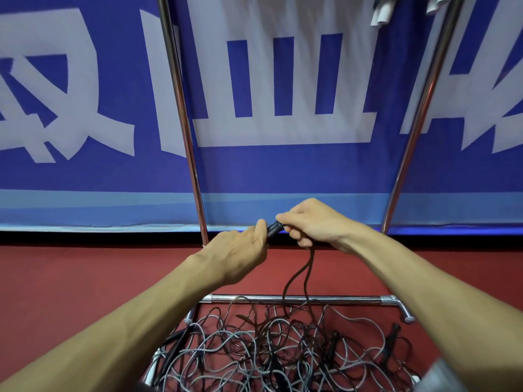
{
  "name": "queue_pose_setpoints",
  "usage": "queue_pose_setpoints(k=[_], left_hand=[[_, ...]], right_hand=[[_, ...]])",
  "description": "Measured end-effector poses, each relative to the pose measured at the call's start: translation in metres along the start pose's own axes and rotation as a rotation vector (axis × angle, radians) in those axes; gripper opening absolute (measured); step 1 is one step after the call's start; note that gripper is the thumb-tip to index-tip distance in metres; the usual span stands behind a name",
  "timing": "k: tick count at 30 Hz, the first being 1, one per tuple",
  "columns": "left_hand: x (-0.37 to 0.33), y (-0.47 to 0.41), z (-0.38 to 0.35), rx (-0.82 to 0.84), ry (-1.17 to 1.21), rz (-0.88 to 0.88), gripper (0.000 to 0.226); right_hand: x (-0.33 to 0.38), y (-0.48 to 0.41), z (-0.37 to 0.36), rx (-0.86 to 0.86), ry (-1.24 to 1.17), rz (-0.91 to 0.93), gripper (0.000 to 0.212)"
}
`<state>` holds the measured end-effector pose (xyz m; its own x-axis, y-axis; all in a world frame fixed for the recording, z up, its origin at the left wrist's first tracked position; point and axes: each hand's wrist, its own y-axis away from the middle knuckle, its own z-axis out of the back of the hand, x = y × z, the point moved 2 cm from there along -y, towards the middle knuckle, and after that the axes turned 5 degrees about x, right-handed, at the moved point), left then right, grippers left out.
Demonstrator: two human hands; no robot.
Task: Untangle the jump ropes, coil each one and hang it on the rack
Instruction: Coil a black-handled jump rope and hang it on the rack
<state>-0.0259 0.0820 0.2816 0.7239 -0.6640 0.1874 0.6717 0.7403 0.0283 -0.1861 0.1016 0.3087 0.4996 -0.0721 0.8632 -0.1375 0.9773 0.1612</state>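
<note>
I have one black handle (274, 229) pinned between both hands at the foot of the rack (181, 108). My left hand (240, 246) curls round its lower end. My right hand (311, 224) pinches the upper end with thumb and forefinger, its other fingers folded over the dark cord (297, 274) that runs down from it. To free this rope cleanly, I reckon I should hold the handle steady with the left and feed the cord through the right in slow, short draws. I should watch where its two strands dip into the pile and stop as soon as one goes taut, since a hard tug would likely cinch a knot among the grey cords. I should lift snagged loops off, not drag them. The cord drops straight below my right hand, crosses the chrome lower bar (297, 299) and disappears into the tangle of jump ropes (268, 352) heaped on the rack's base, below and between my forearms. I cannot tell where this rope's other handle lies. White handles (380, 12) hang at the top of the rack, well above my hands.
</note>
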Motion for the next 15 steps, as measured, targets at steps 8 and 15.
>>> queue_pose_setpoints(k=[8, 15], left_hand=[[-0.006, 0.001, 0.013, -0.033, 0.626, 0.119, 0.03], [-0.008, 0.005, 0.016, 0.051, 1.202, 0.112, 0.032]], right_hand=[[0.007, -0.001, 0.004, -0.144, -0.108, 0.121, 0.041], [0.007, 0.0, 0.02, -0.4, -0.18, 0.21, 0.038]])
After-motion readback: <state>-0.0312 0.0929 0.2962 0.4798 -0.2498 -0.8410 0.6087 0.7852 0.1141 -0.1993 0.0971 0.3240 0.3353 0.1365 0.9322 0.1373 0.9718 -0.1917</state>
